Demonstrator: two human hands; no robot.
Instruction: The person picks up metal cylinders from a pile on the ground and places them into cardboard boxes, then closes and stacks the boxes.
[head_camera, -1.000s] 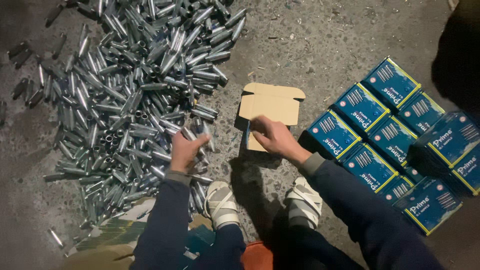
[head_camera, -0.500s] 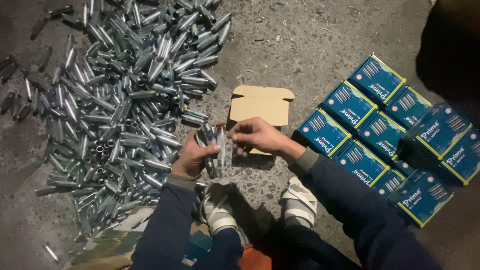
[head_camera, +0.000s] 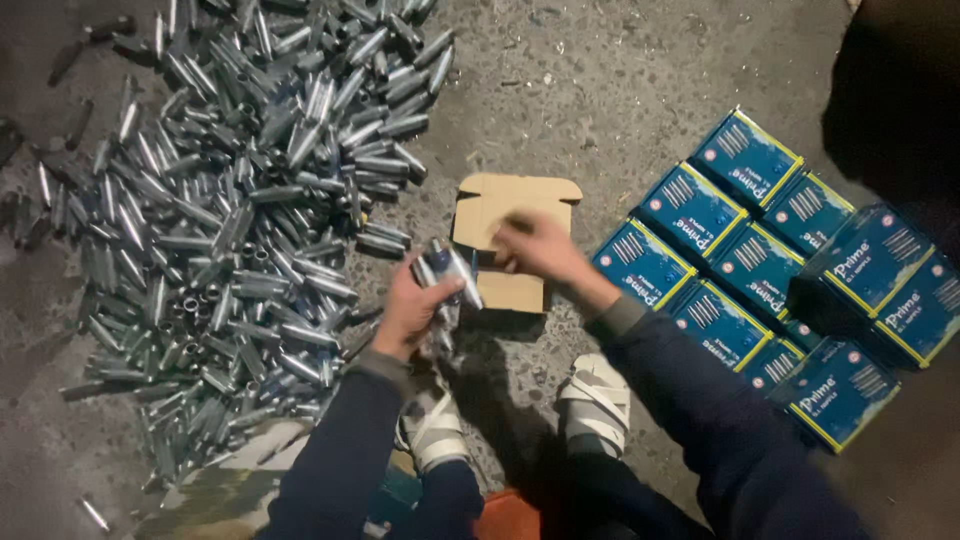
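My left hand (head_camera: 412, 310) grips a bunch of small silver metal cylinders (head_camera: 447, 272), held just left of an open cardboard box (head_camera: 516, 205) on the concrete floor. My right hand (head_camera: 537, 247) is blurred and hovers over the box's opening, fingers curled; I cannot tell whether it holds a cylinder. A big heap of the same silver cylinders (head_camera: 230, 200) covers the floor to the left of my left hand. Both arms wear dark blue sleeves.
Several closed blue boxes with yellow edges (head_camera: 760, 270) lie in rows on the floor at the right. My two feet in white strapped sandals (head_camera: 595, 400) stand below the hands. A dark shadow fills the upper right corner.
My left hand lifted a bunch of cylinders from the heap and brought them beside the box. My right hand moved from the bunch back over the box opening.
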